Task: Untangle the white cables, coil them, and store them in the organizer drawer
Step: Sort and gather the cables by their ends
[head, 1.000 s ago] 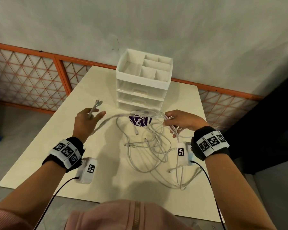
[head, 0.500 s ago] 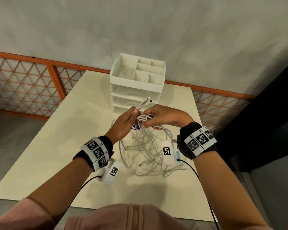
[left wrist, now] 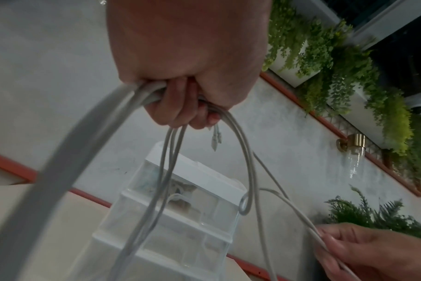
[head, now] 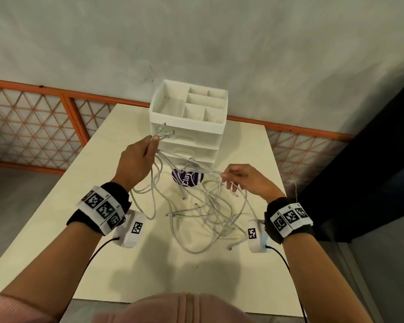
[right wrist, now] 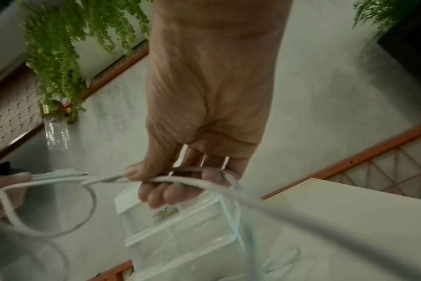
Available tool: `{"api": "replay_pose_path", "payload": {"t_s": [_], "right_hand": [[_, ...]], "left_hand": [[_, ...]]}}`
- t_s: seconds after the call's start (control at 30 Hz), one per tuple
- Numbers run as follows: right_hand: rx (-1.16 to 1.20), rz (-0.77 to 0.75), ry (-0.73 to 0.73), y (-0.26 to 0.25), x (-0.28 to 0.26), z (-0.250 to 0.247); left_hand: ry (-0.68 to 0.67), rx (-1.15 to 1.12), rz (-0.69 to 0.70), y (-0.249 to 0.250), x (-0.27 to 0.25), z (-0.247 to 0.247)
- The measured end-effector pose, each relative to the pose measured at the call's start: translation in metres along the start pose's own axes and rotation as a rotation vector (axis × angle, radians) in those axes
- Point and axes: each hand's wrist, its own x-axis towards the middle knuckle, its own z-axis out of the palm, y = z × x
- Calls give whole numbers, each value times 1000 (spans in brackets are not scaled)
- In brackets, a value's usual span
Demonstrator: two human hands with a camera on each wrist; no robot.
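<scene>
A tangle of white cables lies on the cream table in front of the white organizer with clear drawers. My left hand is raised before the organizer and grips several cable ends, whose plugs stick up past its fingers. My right hand is lower and to the right, pinching cable strands stretched from the left hand. In the left wrist view my left hand is curled round the cables, which loop down before the organizer. The organizer shows below my right hand.
A purple round label lies on the table at the organizer's foot, partly under cables. An orange lattice fence runs behind the table. A dark block stands to the right. Hanging plants show in the wrist views.
The hands, close together half a second ago, have pulled apart: the left rose up and left with the cable ends, the right moved down and right, stretching strands between them.
</scene>
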Motion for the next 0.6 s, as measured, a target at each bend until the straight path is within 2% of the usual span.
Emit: {"api": "replay_pose_path", "payload": {"t_s": [0.17, 0.37, 0.47, 0.6], "right_hand": [[-103, 97, -39, 16, -6, 0], [-158, 146, -275, 24, -5, 21], [-196, 184, -339, 18, 1, 39], [35, 273, -351, 9, 4, 54]], "left_hand": [[78, -62, -63, -3, 9, -10], [105, -67, -48, 13, 20, -13], [107, -79, -60, 24, 22, -6], [146, -78, -80, 34, 28, -6]]}}
